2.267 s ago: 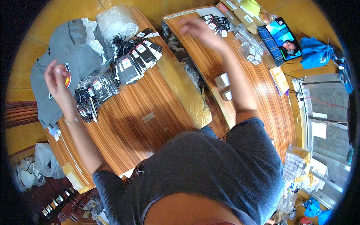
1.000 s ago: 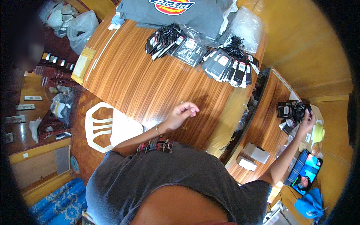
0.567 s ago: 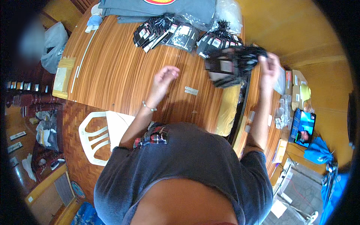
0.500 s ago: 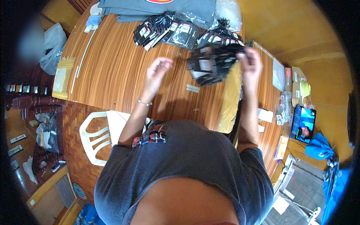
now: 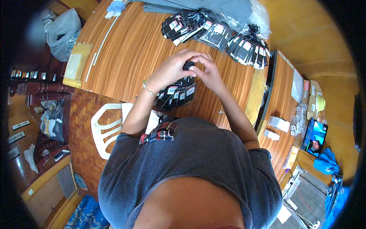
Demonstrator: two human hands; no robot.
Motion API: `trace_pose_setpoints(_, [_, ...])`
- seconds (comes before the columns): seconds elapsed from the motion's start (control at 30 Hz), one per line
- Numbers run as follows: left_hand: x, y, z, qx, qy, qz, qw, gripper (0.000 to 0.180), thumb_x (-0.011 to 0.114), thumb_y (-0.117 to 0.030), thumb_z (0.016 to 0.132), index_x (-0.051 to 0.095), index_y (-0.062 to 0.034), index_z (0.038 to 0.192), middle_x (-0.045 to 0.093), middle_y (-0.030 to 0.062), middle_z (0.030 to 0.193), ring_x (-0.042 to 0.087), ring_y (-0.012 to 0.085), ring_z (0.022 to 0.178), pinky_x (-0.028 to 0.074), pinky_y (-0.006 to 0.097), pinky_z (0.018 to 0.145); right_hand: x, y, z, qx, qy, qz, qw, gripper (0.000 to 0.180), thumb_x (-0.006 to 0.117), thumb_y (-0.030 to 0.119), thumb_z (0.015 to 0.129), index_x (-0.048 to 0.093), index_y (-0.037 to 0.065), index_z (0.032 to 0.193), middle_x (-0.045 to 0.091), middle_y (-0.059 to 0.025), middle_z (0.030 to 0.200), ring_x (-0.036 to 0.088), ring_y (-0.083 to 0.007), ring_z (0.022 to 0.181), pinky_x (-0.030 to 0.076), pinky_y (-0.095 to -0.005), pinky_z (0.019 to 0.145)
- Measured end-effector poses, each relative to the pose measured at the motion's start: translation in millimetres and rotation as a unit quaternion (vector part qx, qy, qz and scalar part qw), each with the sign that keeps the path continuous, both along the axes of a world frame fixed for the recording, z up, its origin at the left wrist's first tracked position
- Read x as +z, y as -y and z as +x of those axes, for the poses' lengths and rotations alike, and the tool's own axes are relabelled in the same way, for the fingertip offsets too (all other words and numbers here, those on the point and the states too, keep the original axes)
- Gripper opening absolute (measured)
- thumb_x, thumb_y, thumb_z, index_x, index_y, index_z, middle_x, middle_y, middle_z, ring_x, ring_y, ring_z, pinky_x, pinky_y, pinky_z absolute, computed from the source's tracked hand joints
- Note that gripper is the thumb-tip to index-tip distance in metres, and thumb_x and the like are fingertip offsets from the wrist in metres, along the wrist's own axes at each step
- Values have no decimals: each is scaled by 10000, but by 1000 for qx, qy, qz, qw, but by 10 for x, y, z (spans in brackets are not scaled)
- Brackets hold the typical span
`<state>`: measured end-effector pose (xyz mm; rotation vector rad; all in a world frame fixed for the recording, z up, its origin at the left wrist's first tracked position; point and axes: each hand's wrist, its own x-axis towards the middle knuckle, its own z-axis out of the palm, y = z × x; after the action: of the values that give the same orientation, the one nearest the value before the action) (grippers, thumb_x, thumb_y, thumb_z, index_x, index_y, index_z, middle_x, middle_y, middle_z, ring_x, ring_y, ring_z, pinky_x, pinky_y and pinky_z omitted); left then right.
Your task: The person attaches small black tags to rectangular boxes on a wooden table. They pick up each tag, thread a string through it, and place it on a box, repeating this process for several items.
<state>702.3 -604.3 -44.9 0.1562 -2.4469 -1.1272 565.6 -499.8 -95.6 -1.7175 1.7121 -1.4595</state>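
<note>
I have left hand (image 5: 173, 68) and right hand (image 5: 209, 75) pinching the cord bunch (image 5: 188, 65). Tags (image 5: 177, 94) below: likely light, stiffish; best held by that bunch.

This looks like a small workroom for garment goods, perhaps inside a home – which of the two, I cannot tell. Bundles of black tags (image 5: 179, 26), grey garments (image 5: 198, 3) and clear plastic wrapping (image 5: 260, 19) crowd the far edge of a large wood-grain table (image 5: 127, 63), with a cardboard box (image 5: 313, 100) by the side table (image 5: 280, 105). The homely signs – parquet floor (image 5: 84, 122), white plastic chair (image 5: 98, 129), yellowish wood-toned wall (image 5: 316, 49), dark turned woodwork (image 5: 42, 88) – sit right alongside.
</note>
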Motion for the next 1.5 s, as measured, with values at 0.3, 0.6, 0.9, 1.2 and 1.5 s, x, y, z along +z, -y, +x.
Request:
trace_pose_setpoints(0.3, [-381, 673, -623, -57, 211, -74, 973, 253, 558, -258, 826, 592, -9, 854, 594, 178, 812, 576, 332, 771, 438, 397, 693, -445, 289, -543, -88, 25, 30, 995, 176, 669, 87, 741, 575, 16, 871, 608, -111, 849, 575, -236, 824, 436, -324, 777])
trace_pose_setpoints(0.6, [-230, 1349, -1760, -67, 151, -8, 986, 284, 596, -271, 815, 588, 12, 838, 560, 56, 605, 505, 122, 514, 413, 277, 492, -278, 808, -1294, -116, 80, 33, 990, 127, 626, 97, 800, 562, 3, 855, 575, -33, 693, 506, -98, 645, 425, -262, 610])
trace_pose_setpoints(0.9, [-363, 1401, -2180, 0, 13, 137, 991, 231, 603, -159, 824, 584, -42, 1023, 578, 9, 699, 534, 88, 590, 444, 242, 530, -334, 1117, -1719, -96, 65, 109, 987, 256, 670, 229, 762, 604, 24, 900, 604, -84, 706, 557, -158, 640, 438, -290, 610])
trace_pose_setpoints(1.2, [-696, 1202, -1394, 143, -230, 287, 919, 271, 570, -106, 860, 507, -28, 1112, 597, 55, 1014, 545, 118, 943, 428, 246, 838, -83, 1171, -1837, -147, 91, 206, 963, 307, 680, 266, 759, 607, -30, 793, 607, -95, 687, 566, -174, 603, 441, -314, 559])
trace_pose_setpoints(1.5, [-1087, 666, -587, 218, -137, 314, 914, 143, 523, -13, 854, 550, -12, 995, 585, 25, 917, 547, 99, 867, 424, 223, 799, 60, 1238, -1987, -98, 111, 229, 962, 221, 679, 188, 753, 607, -8, 827, 568, -28, 597, 513, -89, 487, 402, -219, 437])
